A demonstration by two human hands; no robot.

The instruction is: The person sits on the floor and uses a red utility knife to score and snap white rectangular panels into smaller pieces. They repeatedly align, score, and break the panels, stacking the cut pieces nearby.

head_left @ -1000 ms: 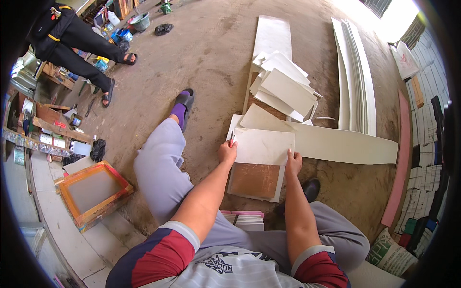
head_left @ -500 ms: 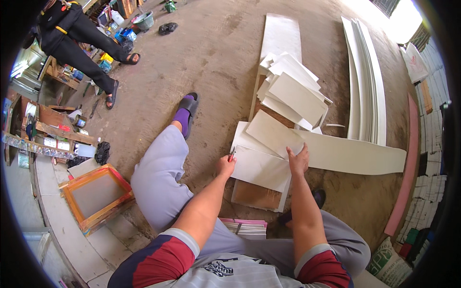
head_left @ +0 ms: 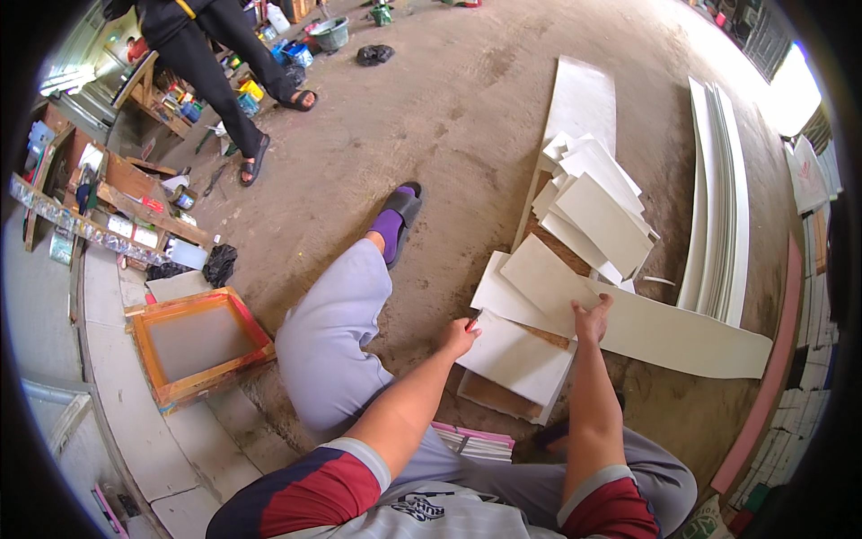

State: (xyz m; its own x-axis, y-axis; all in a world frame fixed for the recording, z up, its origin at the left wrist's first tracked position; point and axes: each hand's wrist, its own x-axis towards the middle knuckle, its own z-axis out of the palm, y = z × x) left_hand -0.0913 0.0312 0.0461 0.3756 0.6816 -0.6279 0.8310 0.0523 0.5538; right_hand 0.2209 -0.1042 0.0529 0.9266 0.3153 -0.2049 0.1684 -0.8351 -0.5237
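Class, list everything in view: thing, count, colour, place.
Front sheet: one, white, centre
Board: one, brown, beneath it
Rear sheets: two, pale, beyond
Heaped sheets: several, pale, farther
Far board: one, white, farthest
Long strip: one, cream, right
Stacked strips: many, white, right
Narrow strip: one, pink, right
Sheet bundle: one, pinkish, bottom
Framed screen: one, orange, left
Plastic bags: several, black, left
Bucket: one, grey, top
Person: one, black trousers, top
Clutter: uncountable, mixed, both edges
Tool: one, red, centre
Legs: two, grey trousers, bottom
Left grip: one, bare, holding tool
Right grip: one, bare, by rear sheets
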